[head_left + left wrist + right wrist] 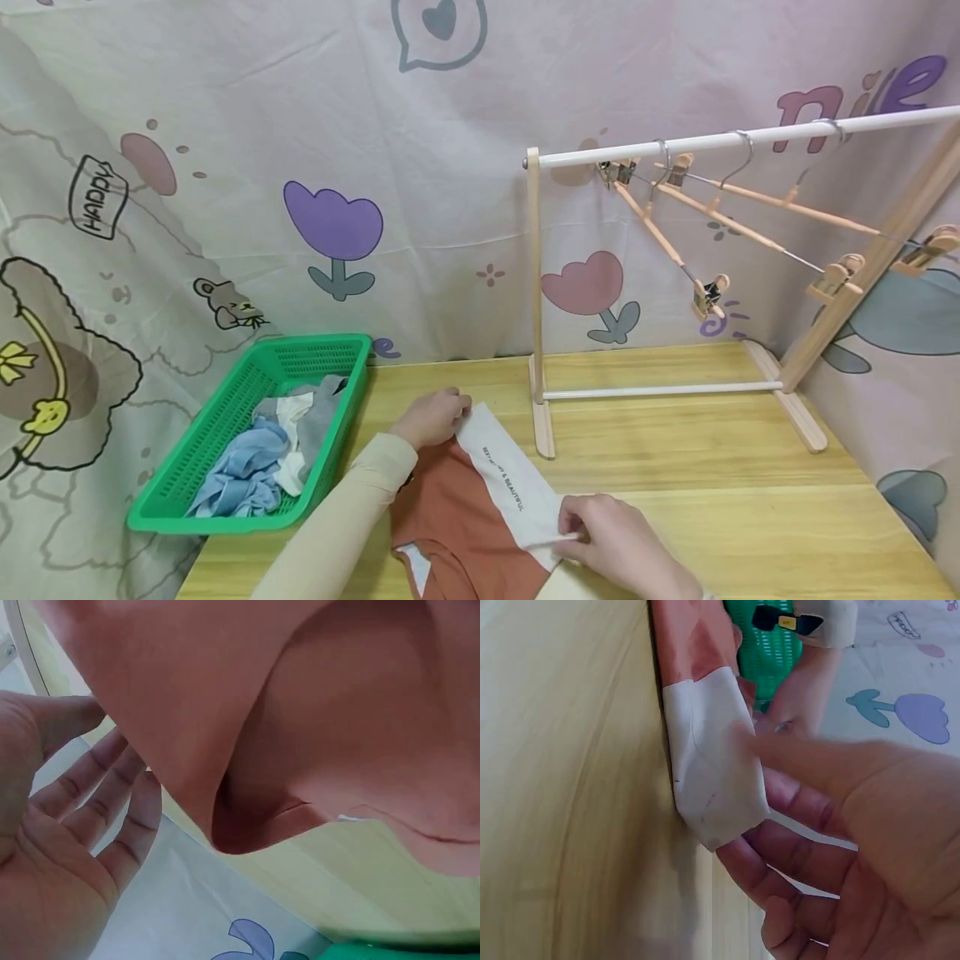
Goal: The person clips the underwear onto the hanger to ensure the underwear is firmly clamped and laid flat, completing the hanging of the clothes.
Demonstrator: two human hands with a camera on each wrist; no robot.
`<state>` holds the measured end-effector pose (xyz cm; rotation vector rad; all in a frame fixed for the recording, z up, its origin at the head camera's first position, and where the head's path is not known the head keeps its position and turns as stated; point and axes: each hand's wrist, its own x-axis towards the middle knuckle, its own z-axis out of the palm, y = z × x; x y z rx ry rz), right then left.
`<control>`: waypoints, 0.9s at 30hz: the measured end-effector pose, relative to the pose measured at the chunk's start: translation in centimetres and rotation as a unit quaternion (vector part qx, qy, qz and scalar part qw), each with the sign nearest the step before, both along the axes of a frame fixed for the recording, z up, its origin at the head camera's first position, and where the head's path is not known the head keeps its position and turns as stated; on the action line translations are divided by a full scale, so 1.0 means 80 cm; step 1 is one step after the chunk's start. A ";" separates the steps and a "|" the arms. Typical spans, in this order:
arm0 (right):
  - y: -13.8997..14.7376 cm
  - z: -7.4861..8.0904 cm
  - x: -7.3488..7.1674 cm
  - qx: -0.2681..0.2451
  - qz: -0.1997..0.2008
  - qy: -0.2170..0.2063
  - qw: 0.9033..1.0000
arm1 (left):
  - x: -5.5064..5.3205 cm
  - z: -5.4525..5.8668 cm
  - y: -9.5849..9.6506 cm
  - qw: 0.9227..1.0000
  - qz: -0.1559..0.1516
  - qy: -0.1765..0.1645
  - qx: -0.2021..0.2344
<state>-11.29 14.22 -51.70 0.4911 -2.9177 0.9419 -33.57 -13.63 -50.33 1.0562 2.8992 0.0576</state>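
A pair of rust-brown underpants (468, 512) with a wide white printed waistband (510, 483) is spread low over the table in the head view. My left hand (433, 417) pinches the far end of the waistband. In the left wrist view its thumb and fingers (97, 799) meet at the edge of the brown cloth, the fingertips hidden behind it. The near end of the band is between the thumb and fingers of my right hand (618, 537). From the right wrist, the white band (712, 750) shows folded between that hand's thumb and fingers. A leg opening shows pale lining.
Left of my forearm stands a green basket (360, 417) with blue, white and grey clothes (251, 467) in it. At the back right is a wood-and-white drying rack (534, 275). Clip hangers (720, 217) hang from its rail, and a printed cloth (450, 208) covers the wall.
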 end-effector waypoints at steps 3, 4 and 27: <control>-0.003 -0.003 -0.004 -0.013 -0.019 -0.026 0.999 | -0.002 -0.001 0.005 1.000 0.005 -0.003 -0.016; -0.006 -0.004 -0.005 -0.011 -0.027 -0.030 0.999 | -0.002 -0.002 0.007 1.000 0.002 -0.003 -0.023; 0.008 0.024 0.001 -0.014 -0.107 -0.039 0.993 | -0.025 0.029 -0.008 0.989 0.000 -0.090 0.121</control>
